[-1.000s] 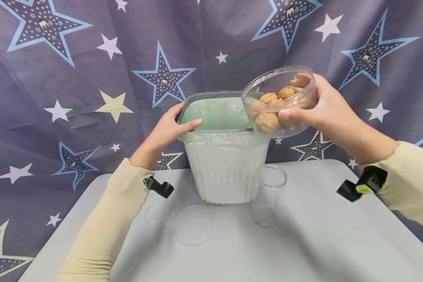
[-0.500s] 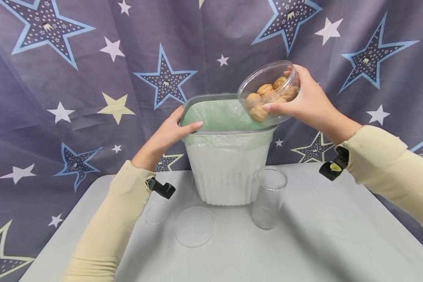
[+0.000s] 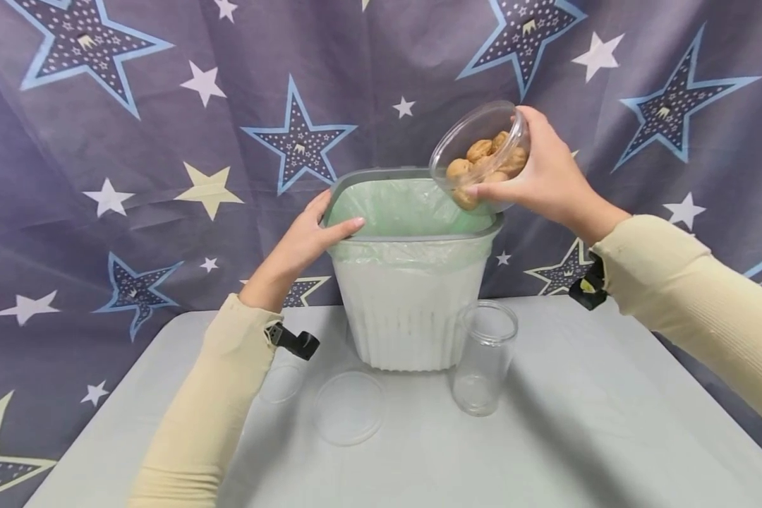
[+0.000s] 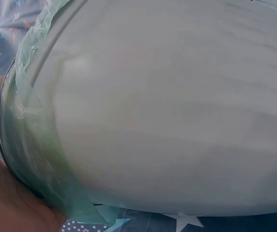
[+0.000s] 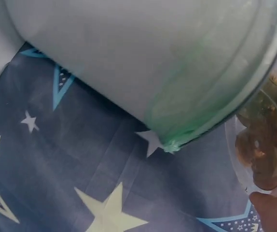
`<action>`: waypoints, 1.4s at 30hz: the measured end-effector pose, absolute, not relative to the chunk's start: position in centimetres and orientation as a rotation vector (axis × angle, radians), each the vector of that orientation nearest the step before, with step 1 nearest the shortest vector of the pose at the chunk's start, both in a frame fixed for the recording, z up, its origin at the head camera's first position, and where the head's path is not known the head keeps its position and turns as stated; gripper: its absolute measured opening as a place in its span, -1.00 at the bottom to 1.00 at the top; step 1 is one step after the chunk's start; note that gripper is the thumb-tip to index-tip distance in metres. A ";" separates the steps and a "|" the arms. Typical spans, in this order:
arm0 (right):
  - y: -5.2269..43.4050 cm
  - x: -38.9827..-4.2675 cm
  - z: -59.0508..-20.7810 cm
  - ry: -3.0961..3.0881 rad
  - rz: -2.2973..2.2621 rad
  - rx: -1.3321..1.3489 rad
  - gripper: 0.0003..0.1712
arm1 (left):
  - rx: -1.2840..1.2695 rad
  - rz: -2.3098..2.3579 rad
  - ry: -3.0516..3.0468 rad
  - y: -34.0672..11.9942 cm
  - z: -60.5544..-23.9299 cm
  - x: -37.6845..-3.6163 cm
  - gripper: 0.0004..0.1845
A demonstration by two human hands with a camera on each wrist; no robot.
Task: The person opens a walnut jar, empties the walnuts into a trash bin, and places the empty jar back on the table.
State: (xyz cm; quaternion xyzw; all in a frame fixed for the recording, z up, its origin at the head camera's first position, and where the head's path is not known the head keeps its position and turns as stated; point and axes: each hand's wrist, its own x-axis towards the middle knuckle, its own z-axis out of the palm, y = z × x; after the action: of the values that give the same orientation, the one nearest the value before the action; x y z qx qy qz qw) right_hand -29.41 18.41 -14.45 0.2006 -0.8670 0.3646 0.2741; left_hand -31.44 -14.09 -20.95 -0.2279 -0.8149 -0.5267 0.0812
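A white trash can (image 3: 409,303) with a grey rim and a pale green liner bag (image 3: 390,204) stands at the back of the table. My left hand (image 3: 301,236) grips its rim on the left, thumb lying over the front edge. Above the can's right side, my right hand (image 3: 552,173) holds a clear round plastic container (image 3: 473,125) tilted toward the opening. Several walnuts (image 3: 479,150) are gathered inside it. In the right wrist view, the walnuts (image 5: 264,147) show through the clear wall, with my thumb at the container's edge. The bottom of the can's inside is hidden.
A tall clear plastic cup (image 3: 479,384) stands upright in front of the can's right corner. Two clear round lids, a larger one (image 3: 348,409) and a smaller one (image 3: 281,383), lie flat at the front left. A star-patterned curtain (image 3: 381,85) hangs behind the grey table (image 3: 419,458).
My right hand has moved left and up with the container, which is now tipped more steeply over the can. The walnuts are still in it. My left hand stays on the rim.
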 end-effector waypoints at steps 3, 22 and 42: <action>18.4 -29.8 -14.9 -2.318 0.952 0.584 0.20 | -0.679 -1.593 -2.421 -14.1 -21.1 -31.3 -0.22; 18.5 -31.4 -16.2 -2.275 0.771 0.737 0.35 | -0.683 -1.573 -2.440 -14.1 -21.2 -31.5 -0.22; 18.2 -31.9 -14.9 -2.236 0.688 0.865 0.37 | -0.667 -1.592 -2.458 -13.1 -19.0 -28.0 -0.26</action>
State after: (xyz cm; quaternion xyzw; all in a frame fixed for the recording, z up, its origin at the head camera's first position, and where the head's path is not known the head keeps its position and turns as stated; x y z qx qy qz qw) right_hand -31.94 18.22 -14.86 0.3289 -0.8498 0.2617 0.3181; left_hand -28.04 -13.10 -19.04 -0.2215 -0.8164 -0.5289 0.0691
